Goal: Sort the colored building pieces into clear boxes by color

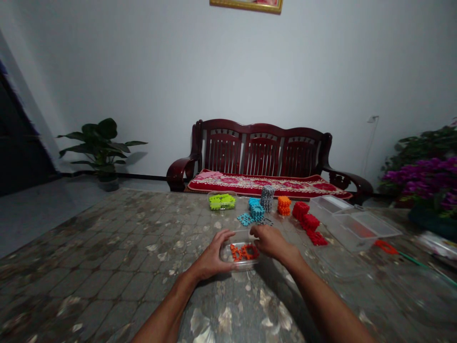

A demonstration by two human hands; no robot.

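A small clear plastic box (246, 265) sits on the table in front of me. Inside it lie orange-red interlocking plastic pieces (237, 253), toothed at their edges. My left hand (216, 255) grips the box's left end, thumb along the near side and fingers over the far side. At the right end, my right hand (269, 240) is closed, its fingers curled down over the rim by the pieces. Whatever its fingertips hold is hidden. Just beyond stand blue pieces (256, 211), a grey stack (267, 198) and an orange stack (284, 205).
Lime-green pieces fill another clear box (222, 202) at the back. Red stacks (310, 221) are to the right, beside an open clear case (352, 228). Farther right are an orange-handled tool (385, 247) and purple flowers (424, 183). A wooden bench (264, 147) stands behind the table.
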